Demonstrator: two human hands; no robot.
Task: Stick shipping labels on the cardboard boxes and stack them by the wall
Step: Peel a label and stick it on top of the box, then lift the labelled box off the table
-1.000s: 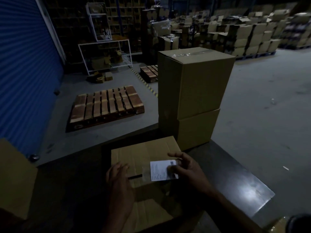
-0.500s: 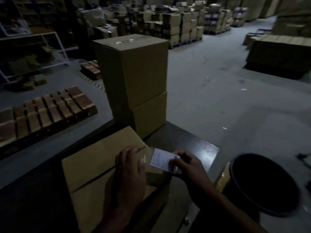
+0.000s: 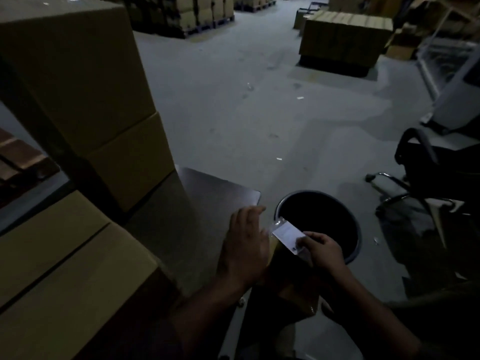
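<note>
Label held over bin, beside dark desk (image 3: 218, 188).

Two stacked cardboard boxes (image 3: 85, 100) plain brown, upright at desk's far left; a third flat box (image 3: 57, 258) nearer, seam across its top. Round black bin (image 3: 355, 245) on floor just off desk corner. Left hand (image 3: 245, 245) flat, fingers spread, touching label's left edge. Right hand (image 3: 323, 252) pinching small white shipping label (image 3: 288, 236), tilted, faintly printed, clear film edge, above bin rim.
</note>
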